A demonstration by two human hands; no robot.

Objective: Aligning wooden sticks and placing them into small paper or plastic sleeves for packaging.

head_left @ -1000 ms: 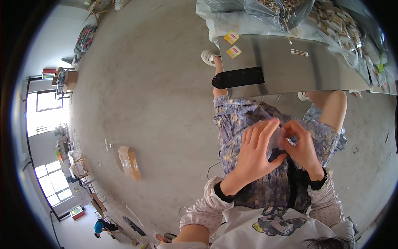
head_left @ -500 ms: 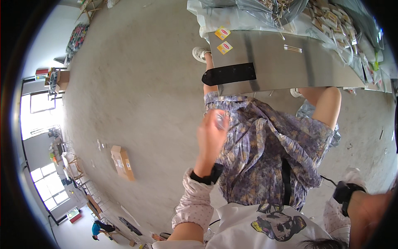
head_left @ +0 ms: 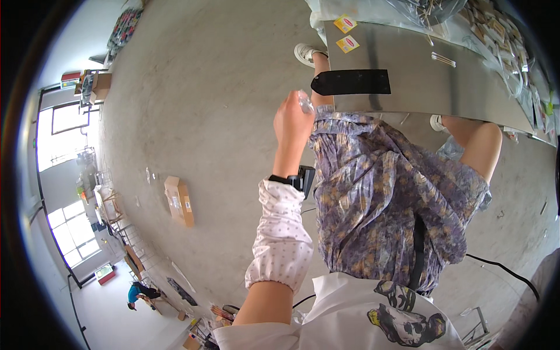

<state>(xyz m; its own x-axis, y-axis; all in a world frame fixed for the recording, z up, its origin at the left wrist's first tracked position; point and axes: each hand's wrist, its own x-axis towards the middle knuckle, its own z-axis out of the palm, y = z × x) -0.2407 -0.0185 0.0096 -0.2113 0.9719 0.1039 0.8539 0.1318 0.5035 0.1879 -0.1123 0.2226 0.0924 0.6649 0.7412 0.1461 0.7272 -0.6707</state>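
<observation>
While a shiny grey metal tabletop (head_left: 417, 90) lies ahead | my left hand (head_left: 293, 119) hangs left of its near corner, fingers clenched round crumpled clear plastic film (head_left: 305, 102) | right hand unseen, can't tell its grip | best keep loose edges tucked

Crumpled clear plastic (head_left: 305, 104), there in the left hand (head_left: 291, 121)!
See-through, glinting, it's bunched up small and poking from the curled fingers, left of the metal table (head_left: 411, 87).
</observation>
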